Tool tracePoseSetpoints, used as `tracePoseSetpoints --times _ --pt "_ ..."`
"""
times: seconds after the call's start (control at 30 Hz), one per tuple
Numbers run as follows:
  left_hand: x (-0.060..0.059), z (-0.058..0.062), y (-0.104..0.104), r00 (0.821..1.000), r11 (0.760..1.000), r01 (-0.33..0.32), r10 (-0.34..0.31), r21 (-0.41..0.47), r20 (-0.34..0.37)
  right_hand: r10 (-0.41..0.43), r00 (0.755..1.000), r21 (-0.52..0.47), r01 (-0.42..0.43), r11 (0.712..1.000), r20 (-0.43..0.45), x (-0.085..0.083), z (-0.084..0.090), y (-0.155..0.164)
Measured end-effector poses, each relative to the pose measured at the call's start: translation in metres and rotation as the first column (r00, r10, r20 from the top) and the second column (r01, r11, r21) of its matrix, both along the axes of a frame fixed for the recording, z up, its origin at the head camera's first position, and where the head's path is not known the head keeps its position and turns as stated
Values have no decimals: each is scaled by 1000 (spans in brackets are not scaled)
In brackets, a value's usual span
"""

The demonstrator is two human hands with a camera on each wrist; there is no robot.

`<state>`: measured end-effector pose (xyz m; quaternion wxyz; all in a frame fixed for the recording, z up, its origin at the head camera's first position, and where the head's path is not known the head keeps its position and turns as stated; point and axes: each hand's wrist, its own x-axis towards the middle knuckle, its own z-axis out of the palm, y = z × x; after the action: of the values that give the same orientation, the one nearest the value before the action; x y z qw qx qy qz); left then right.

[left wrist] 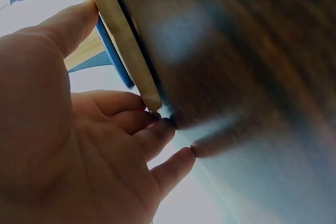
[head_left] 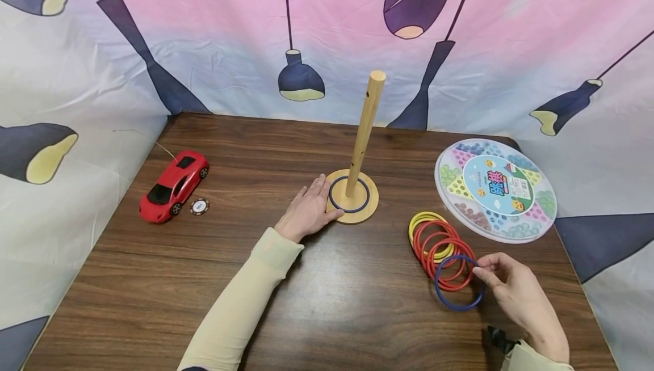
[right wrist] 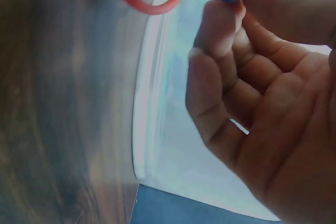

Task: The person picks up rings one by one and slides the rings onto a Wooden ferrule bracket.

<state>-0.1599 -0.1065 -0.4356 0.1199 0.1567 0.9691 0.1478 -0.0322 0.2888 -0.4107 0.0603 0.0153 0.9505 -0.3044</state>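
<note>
R hand (head_left: pixel 516 291) pinches the blue ring (head_left: pixel 458 283) at its right edge, near front-right of worktop (head_left: pixel 153 280), beside red/yellow rings (head_left: pixel 436 240). Peg (head_left: pixel 364 133) stands upright, up-left of that ring; L hand (head_left: pixel 309 209) lies flat w/ straight fingers against the base (head_left: pixel 370 209), nearer it. Round game box (head_left: pixel 494 189) label: Chinese characters, too small to read

The head view looks forward and down from above the near table edge, taking in the whole wooden table (head_left: pixel 357 303) with the backdrop across the upper frame. The left wrist view sits very close beside the left hand (left wrist: pixel 79 145), sharing the wooden base (head_left: pixel 352 203) at centre. The right wrist view, equally close, shares the blue ring (head_left: pixel 458 282), seen at its top edge.
</note>
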Motion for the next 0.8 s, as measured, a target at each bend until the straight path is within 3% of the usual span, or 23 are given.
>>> tracePoseSetpoints --times 0.2,0.43,0.67,0.8 --pt "-1 0 0 1000 1000 0 0 -3 3 -31 990 -97 17 995 -141 -3 5 -5" --pt "-1 0 -1 1000 1000 -3 3 -4 -2 -162 936 -249 83 965 -314 -10 11 -13" --pt "-1 -1 0 1000 1000 -6 6 5 -6 -217 931 -339 111 934 -294 -19 29 -24" --pt "-1 -2 0 1000 1000 -5 5 10 -16 -169 934 -368 44 929 -313 -29 45 -33"
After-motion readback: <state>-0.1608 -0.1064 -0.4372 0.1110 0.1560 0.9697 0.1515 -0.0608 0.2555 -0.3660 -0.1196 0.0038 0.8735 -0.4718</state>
